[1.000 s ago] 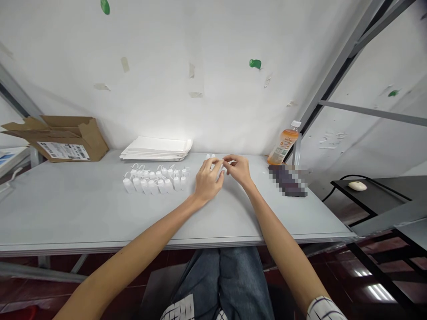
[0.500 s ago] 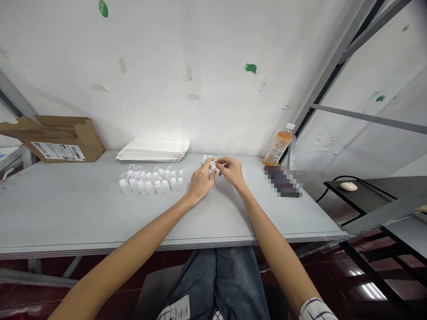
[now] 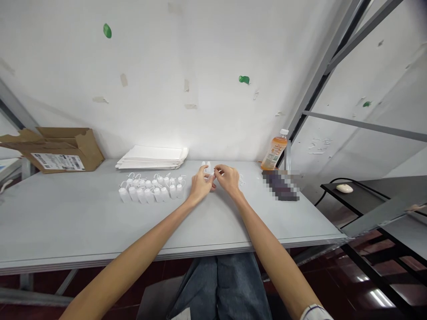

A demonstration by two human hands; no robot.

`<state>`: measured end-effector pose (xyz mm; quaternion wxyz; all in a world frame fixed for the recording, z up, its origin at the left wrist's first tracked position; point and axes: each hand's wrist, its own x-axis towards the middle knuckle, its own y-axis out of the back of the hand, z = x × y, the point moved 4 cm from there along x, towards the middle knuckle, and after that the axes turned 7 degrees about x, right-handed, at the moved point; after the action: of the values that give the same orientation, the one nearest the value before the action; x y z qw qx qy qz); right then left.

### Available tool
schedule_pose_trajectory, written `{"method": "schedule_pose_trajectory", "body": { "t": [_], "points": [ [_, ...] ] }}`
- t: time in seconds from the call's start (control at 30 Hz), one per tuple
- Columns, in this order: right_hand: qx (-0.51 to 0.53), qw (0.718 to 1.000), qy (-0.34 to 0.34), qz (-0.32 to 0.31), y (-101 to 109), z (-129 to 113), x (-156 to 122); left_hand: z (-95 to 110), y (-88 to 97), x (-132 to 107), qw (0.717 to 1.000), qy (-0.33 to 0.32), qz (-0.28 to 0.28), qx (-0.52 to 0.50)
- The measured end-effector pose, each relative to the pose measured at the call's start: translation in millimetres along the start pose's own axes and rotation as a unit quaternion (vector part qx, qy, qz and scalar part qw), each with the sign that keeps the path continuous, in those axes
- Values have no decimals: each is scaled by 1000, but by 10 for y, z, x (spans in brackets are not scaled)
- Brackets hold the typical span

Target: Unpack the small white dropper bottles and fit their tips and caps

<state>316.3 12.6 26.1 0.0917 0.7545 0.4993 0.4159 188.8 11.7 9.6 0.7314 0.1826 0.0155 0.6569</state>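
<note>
My left hand (image 3: 201, 184) is closed around a small white plastic bottle (image 3: 211, 172), most of which the fingers cover. Against the top of this bottle, the fingers of my right hand (image 3: 228, 177) are pinched together; the small part between them is too hidden to make out. Just behind my hands, more white bottles (image 3: 207, 165) are partly in sight. To the left, several white dropper bottles (image 3: 124, 194) stand in rows, with thin looped straps at their caps. Small white looped pieces (image 3: 241, 180) lie beside my right hand.
On the grey table (image 3: 100, 226) lies a stack of white sheets (image 3: 153, 155) near the wall. An open cardboard box (image 3: 66, 153) is at the back left. An orange drink bottle (image 3: 275, 151) and a blurred dark object (image 3: 282, 186) are at the right.
The camera view has tilted upward, so the table sits lower in the picture. Both hands stay together at the bottle, with small shifts of the fingers.
</note>
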Motion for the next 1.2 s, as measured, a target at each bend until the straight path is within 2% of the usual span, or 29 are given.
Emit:
{"method": "schedule_pose_trajectory", "body": {
  "t": [0.23,0.4,0.6,0.93,1.07,1.2],
  "points": [
    [-30,996,52,60,-2,1,-22,48,-4,8,999,20,-7,-44],
    [-16,995,48,91,68,33,-1,77,-10,-19,998,11,-21,-50],
    [59,997,25,31,124,54,11,56,59,-15,1000,20,-7,-21],
    [25,999,-45,-11,135,30,-13,0,32,-78,991,103,-30,-78],
    [103,989,-71,-79,75,26,-33,24,44,-86,988,122,-30,-86],
    [205,965,-103,-127,-23,9,-63,42,65,-87,988,123,-26,-87]
  ]
}}
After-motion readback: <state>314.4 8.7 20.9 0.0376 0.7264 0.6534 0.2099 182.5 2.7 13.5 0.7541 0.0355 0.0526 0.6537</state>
